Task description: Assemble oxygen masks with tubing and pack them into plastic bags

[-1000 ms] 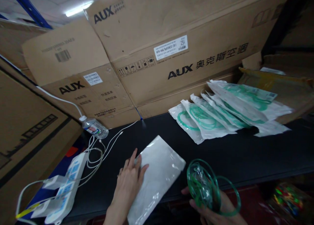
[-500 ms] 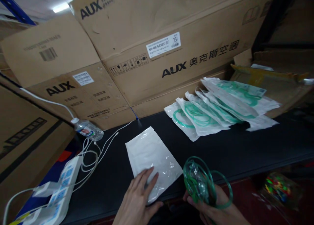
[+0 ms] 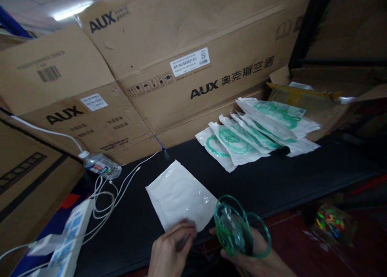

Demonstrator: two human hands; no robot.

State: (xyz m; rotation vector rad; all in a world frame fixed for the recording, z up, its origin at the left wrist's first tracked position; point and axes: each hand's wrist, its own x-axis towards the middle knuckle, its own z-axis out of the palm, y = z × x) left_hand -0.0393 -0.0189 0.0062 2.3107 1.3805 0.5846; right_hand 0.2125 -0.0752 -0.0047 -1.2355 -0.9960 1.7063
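A flat white pouch (image 3: 181, 192) with a shiny surface lies on the black table in front of me. At its near edge, the fingers of my left hand (image 3: 173, 247) are pinched together on the pouch. My right hand (image 3: 252, 253), just right of the pouch, is closed around a coil of green tubing (image 3: 231, 226) bundled with a clear plastic part. Loops of the tubing stick out past the fingers. Several filled pouches (image 3: 232, 142), with green tubing showing through their clear sides, lie overlapping in a row further back on the right.
Large cardboard boxes (image 3: 169, 104) stand behind the table. On the left are a water bottle (image 3: 102, 165), white cables (image 3: 104, 204) and a power strip (image 3: 74, 236). An open carton (image 3: 305, 92) sits at the back right. A bag of colourful small pieces (image 3: 331, 220) is low on the right.
My left hand has gone from lying spread on the pouch to pinching its near edge. The right hand still holds the tubing. The view has shifted slightly.
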